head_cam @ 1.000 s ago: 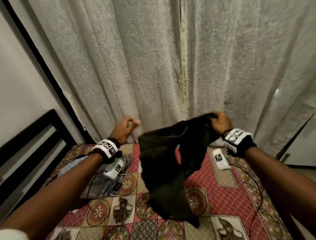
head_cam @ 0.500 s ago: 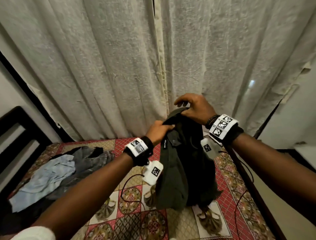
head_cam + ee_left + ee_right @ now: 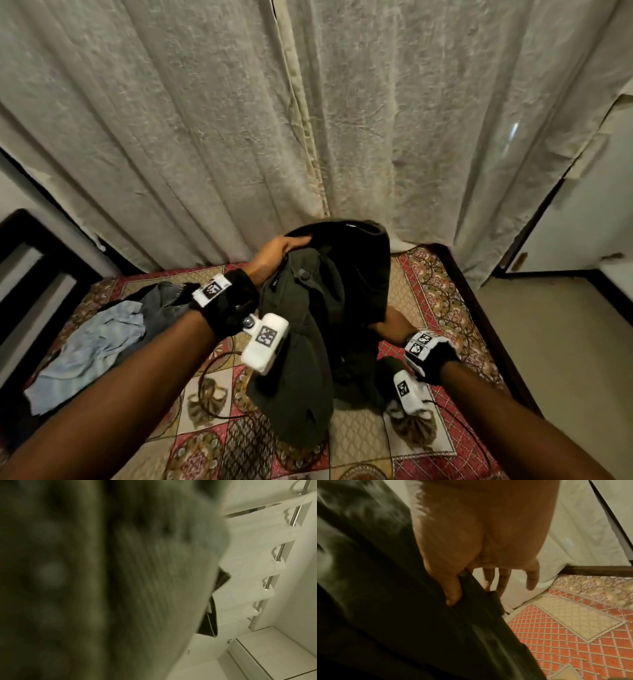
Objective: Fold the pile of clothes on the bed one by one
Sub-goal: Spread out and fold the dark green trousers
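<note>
patterned red bedspread (image 3: 442,308) fills the lower frame. at centre, the left hand (image 3: 274,255) grips the top of a dark green garment (image 3: 329,325) held above it; lower right, the right hand (image 3: 481,555) pinches its edge. a clothes pile (image 3: 102,339) lies left; pale curtains (image 3: 308,120) hang behind.

garment (image 3: 325,325): matt dk-green cloth | curtain (image 3: 205,120): rough crinkled cloth | bedspread (image 3: 438,308): woven patterned cloth | bedframe (image 3: 479,308): dk wood

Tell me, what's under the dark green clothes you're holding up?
The patterned bedspread shows beneath the dark green garment; the part right under its hanging folds is covered.
</note>
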